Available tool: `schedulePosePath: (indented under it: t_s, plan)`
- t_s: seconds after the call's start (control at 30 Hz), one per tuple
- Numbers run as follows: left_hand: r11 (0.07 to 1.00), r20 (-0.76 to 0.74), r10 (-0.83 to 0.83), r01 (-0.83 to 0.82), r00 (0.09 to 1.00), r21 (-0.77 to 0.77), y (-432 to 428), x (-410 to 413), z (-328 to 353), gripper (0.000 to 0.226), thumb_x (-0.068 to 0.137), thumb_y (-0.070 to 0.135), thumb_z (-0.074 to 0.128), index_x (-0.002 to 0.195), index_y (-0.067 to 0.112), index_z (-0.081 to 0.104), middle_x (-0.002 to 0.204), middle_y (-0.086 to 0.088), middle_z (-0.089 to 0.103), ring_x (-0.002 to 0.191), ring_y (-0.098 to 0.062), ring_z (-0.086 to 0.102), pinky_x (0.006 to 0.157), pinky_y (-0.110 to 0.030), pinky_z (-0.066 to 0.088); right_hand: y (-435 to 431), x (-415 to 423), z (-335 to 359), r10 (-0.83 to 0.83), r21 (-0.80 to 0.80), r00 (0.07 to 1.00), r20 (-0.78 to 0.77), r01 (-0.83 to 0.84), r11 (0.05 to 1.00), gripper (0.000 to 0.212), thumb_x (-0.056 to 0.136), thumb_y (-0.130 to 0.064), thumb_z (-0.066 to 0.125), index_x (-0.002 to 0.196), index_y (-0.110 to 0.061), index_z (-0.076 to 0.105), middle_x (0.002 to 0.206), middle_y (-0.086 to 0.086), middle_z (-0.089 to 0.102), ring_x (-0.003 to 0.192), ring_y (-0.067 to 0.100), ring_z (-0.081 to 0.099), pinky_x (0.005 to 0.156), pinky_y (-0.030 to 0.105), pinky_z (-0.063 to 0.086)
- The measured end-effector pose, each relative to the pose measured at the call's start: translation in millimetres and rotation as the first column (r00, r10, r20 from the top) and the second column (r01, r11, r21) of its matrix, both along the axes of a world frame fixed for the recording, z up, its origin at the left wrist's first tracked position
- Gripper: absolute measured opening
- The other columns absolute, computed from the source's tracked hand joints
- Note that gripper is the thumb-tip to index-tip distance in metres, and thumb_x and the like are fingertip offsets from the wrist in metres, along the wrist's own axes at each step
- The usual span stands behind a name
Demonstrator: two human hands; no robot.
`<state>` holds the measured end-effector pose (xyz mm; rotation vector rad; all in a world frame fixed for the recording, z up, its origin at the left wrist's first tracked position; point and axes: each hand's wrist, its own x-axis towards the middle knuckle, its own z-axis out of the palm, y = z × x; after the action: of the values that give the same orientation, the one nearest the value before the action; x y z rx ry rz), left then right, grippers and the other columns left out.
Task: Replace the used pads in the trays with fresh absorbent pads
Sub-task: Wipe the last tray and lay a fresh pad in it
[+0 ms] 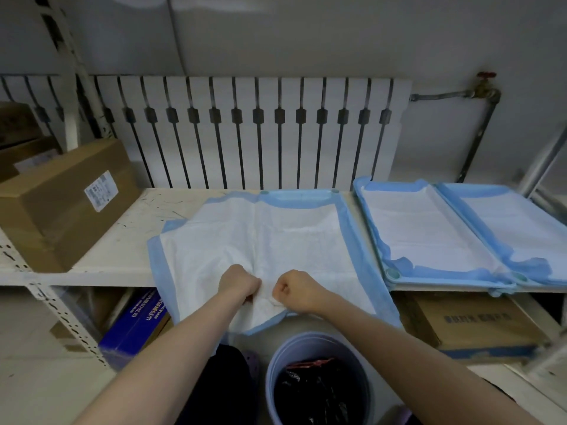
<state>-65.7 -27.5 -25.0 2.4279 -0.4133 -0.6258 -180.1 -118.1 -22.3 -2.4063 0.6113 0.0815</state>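
Note:
A white absorbent pad point(276, 240) with a blue border lies spread over a light blue tray point(302, 196) on the shelf, and its near edge hangs past the shelf front. My left hand point(237, 283) and my right hand point(291, 289) both grip the pad's near middle, fists close together, bunching the fabric between them. To the right, two more blue trays point(372, 231) point(451, 194) lie side by side, each lined with a white pad point(429, 228) point(515, 222).
A lavender bin point(277, 378) with a black liner stands on the floor just below my hands. A cardboard box point(61, 197) sits on the shelf at left. More boxes point(472, 326) point(135, 326) fill the lower shelf. A white radiator point(245, 130) backs the shelf.

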Motion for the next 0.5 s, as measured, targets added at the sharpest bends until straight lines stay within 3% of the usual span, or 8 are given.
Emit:
schedulePosePath:
  t_s: [0.07,0.13,0.27,0.33,0.4,0.43,0.5]
  plan:
    - [1.000,0.071,-0.030,0.030,0.997,0.001,1.7,3.5,-2.2,0.012,0.081,0.015,0.056,0.078,0.004,0.061,0.071,-0.011,0.066,0.065,-0.024,0.063,0.054,-0.024,0.047,-15.1,-9.5,-3.1,-0.039,-0.140,0.994,-0.098,0.025,0.990,0.020,0.092,-0.013,0.050,0.100,-0.002,0.064,0.111,0.014,0.065,0.097,0.023,0.060,0.084,0.030,0.047]
    - [0.999,0.140,-0.028,0.032,0.990,-0.030,-2.0,9.3,1.2,0.022,0.083,0.016,0.053,0.095,0.000,0.063,0.099,-0.017,0.067,0.090,-0.032,0.064,0.073,-0.029,0.048,-34.2,-20.4,-4.0,-0.124,-0.258,0.980,-0.154,0.082,0.963,0.025,0.090,-0.011,0.047,0.113,-0.006,0.057,0.119,0.012,0.058,0.107,0.027,0.057,0.089,0.032,0.046]
    - [0.994,0.174,0.034,-0.015,0.984,-0.110,-12.5,7.6,26.3,0.033,0.091,0.015,0.045,0.115,-0.005,0.055,0.120,-0.021,0.056,0.109,-0.036,0.053,0.088,-0.035,0.042,-55.7,-37.2,5.9,-0.157,-0.259,0.975,-0.156,0.113,0.959,0.031,0.091,-0.010,0.044,0.119,0.000,0.053,0.123,0.016,0.055,0.110,0.030,0.054,0.091,0.036,0.045]
    - [0.984,0.174,0.085,-0.056,0.981,-0.168,-11.9,7.9,37.2,0.034,0.091,0.016,0.042,0.114,-0.007,0.054,0.119,-0.023,0.056,0.106,-0.038,0.053,0.087,-0.037,0.043,-57.2,-39.1,10.8,-0.143,-0.218,0.979,-0.145,0.109,0.970,0.034,0.091,-0.011,0.045,0.117,0.009,0.056,0.120,0.024,0.056,0.110,0.035,0.055,0.093,0.040,0.046]
    - [0.973,0.198,0.120,-0.075,0.973,-0.220,-9.6,7.6,45.0,0.034,0.092,0.017,0.040,0.109,-0.009,0.055,0.112,-0.026,0.056,0.102,-0.039,0.054,0.084,-0.039,0.043,-57.6,-40.2,9.9,-0.132,-0.160,0.982,-0.136,0.110,0.981,0.026,0.088,-0.010,0.047,0.093,0.011,0.063,0.097,0.028,0.059,0.092,0.039,0.058,0.080,0.040,0.048]
    - [0.961,0.211,0.127,-0.067,0.969,-0.267,-9.4,6.0,49.2,0.030,0.092,0.015,0.040,0.102,-0.008,0.056,0.102,-0.026,0.057,0.097,-0.039,0.054,0.080,-0.039,0.044,-58.1,-40.5,8.4,-0.148,-0.133,0.982,-0.118,0.132,0.982,0.024,0.088,-0.010,0.047,0.079,0.008,0.060,0.086,0.029,0.057,0.081,0.037,0.056,0.073,0.037,0.047]
    - [0.904,0.192,0.101,-0.009,0.976,-0.426,-12.3,-1.0,58.7,0.023,0.090,0.011,0.039,0.070,0.005,0.048,0.072,-0.015,0.047,0.078,-0.031,0.047,0.062,-0.037,0.036,-56.7,-38.7,10.5,-0.228,-0.054,0.974,0.001,0.228,0.972,0.024,0.090,-0.015,0.048,0.072,-0.002,0.054,0.084,0.025,0.060,0.075,0.026,0.055,0.070,0.031,0.046]
